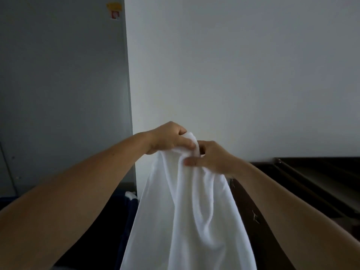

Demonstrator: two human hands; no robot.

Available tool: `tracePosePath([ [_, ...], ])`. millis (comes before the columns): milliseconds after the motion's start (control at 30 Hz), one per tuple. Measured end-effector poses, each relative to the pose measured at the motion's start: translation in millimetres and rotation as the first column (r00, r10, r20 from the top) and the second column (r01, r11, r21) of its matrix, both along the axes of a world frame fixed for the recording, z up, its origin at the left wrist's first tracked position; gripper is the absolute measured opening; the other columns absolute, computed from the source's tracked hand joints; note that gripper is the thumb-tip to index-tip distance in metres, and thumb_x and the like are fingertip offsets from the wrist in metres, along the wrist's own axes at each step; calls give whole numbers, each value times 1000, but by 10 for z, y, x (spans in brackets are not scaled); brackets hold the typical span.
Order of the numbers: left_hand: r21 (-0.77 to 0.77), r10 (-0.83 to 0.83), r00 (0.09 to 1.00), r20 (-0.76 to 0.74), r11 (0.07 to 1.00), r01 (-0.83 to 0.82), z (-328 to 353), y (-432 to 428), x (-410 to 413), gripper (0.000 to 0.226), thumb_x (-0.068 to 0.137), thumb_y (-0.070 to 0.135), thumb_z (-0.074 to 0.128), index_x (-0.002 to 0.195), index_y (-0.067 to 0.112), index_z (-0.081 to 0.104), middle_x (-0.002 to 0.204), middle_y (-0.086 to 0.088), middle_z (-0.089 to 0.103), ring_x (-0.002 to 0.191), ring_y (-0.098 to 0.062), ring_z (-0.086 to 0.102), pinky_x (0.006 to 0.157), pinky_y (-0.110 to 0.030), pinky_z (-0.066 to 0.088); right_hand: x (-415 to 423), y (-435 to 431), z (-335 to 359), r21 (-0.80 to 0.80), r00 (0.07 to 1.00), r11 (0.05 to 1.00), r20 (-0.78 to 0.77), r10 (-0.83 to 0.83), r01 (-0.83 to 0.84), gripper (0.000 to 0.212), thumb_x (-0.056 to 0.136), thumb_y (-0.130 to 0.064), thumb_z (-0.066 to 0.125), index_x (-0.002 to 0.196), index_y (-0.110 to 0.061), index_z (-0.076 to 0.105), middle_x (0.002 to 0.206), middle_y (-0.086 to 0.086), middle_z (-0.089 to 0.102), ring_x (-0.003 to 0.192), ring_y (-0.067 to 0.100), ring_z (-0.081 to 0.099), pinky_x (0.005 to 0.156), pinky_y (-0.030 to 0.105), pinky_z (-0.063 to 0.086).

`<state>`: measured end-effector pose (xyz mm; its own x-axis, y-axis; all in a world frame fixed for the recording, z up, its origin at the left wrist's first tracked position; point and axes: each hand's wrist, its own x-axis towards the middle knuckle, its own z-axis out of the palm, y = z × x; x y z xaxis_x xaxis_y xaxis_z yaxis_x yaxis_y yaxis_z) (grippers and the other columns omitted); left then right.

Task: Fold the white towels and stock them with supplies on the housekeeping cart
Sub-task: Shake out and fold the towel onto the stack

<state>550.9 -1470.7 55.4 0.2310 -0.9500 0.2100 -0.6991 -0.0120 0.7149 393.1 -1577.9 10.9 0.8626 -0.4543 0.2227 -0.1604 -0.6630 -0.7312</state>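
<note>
A white towel [187, 211] hangs in front of me, bunched at its top and falling past the bottom edge of the view. My left hand [169, 138] grips the gathered top edge from the left, fingers curled over the cloth. Just right of it, my right hand [210, 157] pinches the same edge, thumb pressed on the fabric. Both hands are held up close together at mid-height before the wall. The lower end of the towel is out of view.
A dark brown cart top [311, 184] with a raised rim runs along the right. A dark blue bag [130, 209] with a bit of white cloth [131, 194] in it sits low at the left. A pale wall stands close ahead, a grey door [62, 84] at the left.
</note>
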Motion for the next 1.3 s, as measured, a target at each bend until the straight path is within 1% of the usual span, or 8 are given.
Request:
tracePosePath([
  [100, 82, -19, 994, -109, 996, 28, -268, 65, 135, 17, 81, 19, 79, 93, 8, 73, 77, -2, 68, 62, -10, 63, 56, -23, 47, 3, -91, 225, -75, 959, 980, 229, -164, 185, 17, 84, -22, 77, 77, -10, 68, 72, 4, 62, 67, 17, 58, 65, 33, 46],
  [233, 237, 53, 986, -158, 971, -14, -858, 76, 243, 9, 93, 20, 67, 90, 13, 71, 73, 5, 68, 63, -8, 57, 59, -23, 43, -54, -166, 575, 336, 738, 928, 585, -338, 159, 16, 84, -11, 69, 69, -17, 65, 67, 3, 61, 65, 19, 58, 61, 33, 46],
  [400, -49, 149, 939, -310, 984, -173, -618, -28, 291, 20, 99, 26, 53, 90, 11, 63, 88, -6, 65, 79, -21, 60, 74, -37, 48, -174, -289, 417, 104, 922, 957, 258, -289, 272, 13, 79, -15, 80, 88, -15, 70, 75, 2, 65, 65, 14, 60, 67, 33, 50],
  [533, -160, 13, 994, -108, 987, -30, -203, -128, 67, 31, 100, 38, 55, 81, 14, 61, 74, 4, 59, 65, -10, 54, 63, -28, 45, -147, -137, 95, 41, 996, 997, 53, -68, 66, 84, 66, -15, 92, 137, -32, 50, 111, -5, 63, 91, 7, 64, 85, 24, 52],
  [700, -39, -66, 998, 17, 997, 67, -277, -166, -30, 30, 86, 38, 73, 61, 25, 61, 60, 14, 56, 55, -3, 51, 51, -16, 41, -162, -72, 77, 20, 996, 996, -4, -88, 88, 25, 78, -22, 83, 91, -6, 69, 85, 7, 70, 79, 23, 67, 78, 42, 57],
  [933, 90, 38, 979, -198, 996, -20, -764, 76, 335, 25, 80, 32, 81, 97, 16, 74, 87, 9, 77, 76, -9, 74, 61, -15, 54, -362, -343, 589, 354, 805, 917, 480, -348, 186, 18, 86, -16, 76, 90, 1, 69, 77, 10, 69, 68, 22, 66, 65, 37, 57],
  [1133, -91, 76, 823, -563, 984, -153, -702, 214, 593, 46, 79, 40, 74, 102, 1, 70, 98, -10, 75, 90, -26, 71, 75, -33, 59, -421, -702, 248, 394, 783, 845, 364, -505, 362, 19, 84, -15, 77, 89, 2, 70, 77, 11, 69, 65, 21, 66, 68, 38, 57],
  [1300, -177, 163, 602, -782, 867, -465, -249, 17, 575, 19, 88, 25, 73, 88, 7, 71, 82, -8, 74, 64, -19, 70, 57, -30, 56, -391, -775, -93, 21, 922, 933, 144, -360, 361, 58, 61, -58, 85, 87, -11, 64, 80, -4, 64, 70, 15, 59, 66, 32, 46],
])
